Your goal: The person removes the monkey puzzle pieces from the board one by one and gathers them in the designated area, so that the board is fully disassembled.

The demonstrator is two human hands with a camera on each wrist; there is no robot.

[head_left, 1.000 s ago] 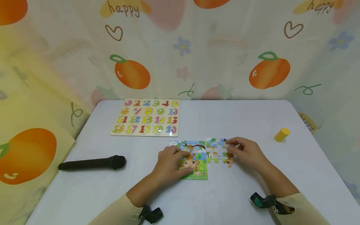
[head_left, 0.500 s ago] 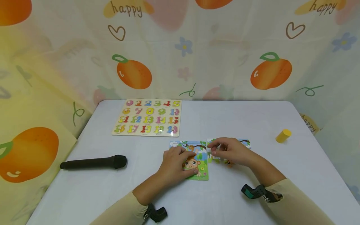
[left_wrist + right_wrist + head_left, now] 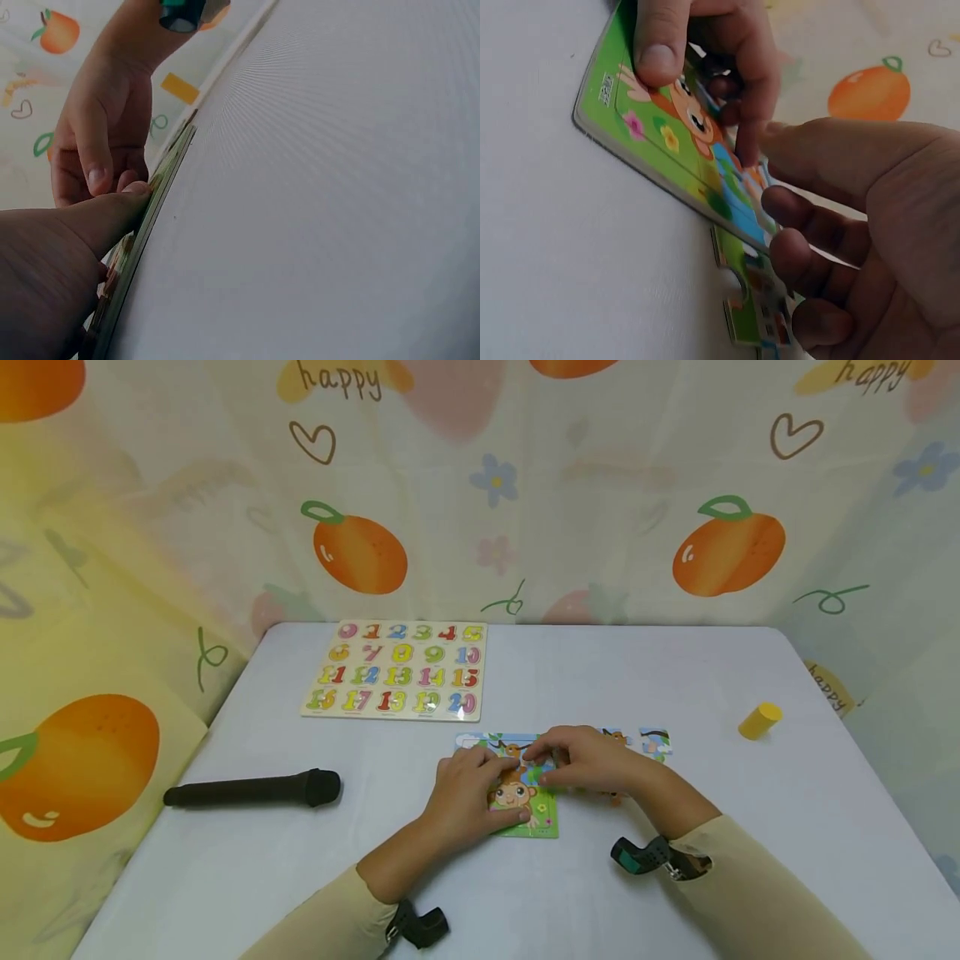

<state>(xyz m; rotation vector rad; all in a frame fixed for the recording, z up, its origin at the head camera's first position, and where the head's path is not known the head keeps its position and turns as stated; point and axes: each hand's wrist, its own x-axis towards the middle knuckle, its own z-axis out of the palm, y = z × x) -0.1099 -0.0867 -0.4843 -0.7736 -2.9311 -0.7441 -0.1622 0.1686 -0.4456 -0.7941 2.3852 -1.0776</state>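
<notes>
A small jigsaw board [image 3: 543,823] with a monkey picture lies flat mid-table. My left hand [image 3: 467,797] rests on its left part, thumb [image 3: 112,214] near the lower edge. Over the board's right edge is my right hand [image 3: 592,762], its fingers [image 3: 791,251] loosely bent and close to the left fingertips. No piece shows between them, though the fingertips partly hide each other. To the right of the board lie loose jigsaw pieces [image 3: 656,742], some covered by the right hand; one green-edged piece [image 3: 742,319] sits beside the board in the right wrist view.
A wooden number board [image 3: 393,670] lies at the back left of the white table [image 3: 300,877]. Toward the left lies a black microphone [image 3: 251,789]. A yellow cylinder [image 3: 761,721] is at the right, and a patterned curtain [image 3: 577,527] hangs behind.
My right hand has moved left from the loose pieces to the monkey board, uncovering a piece at upper right. My left hand stays on the board.
</notes>
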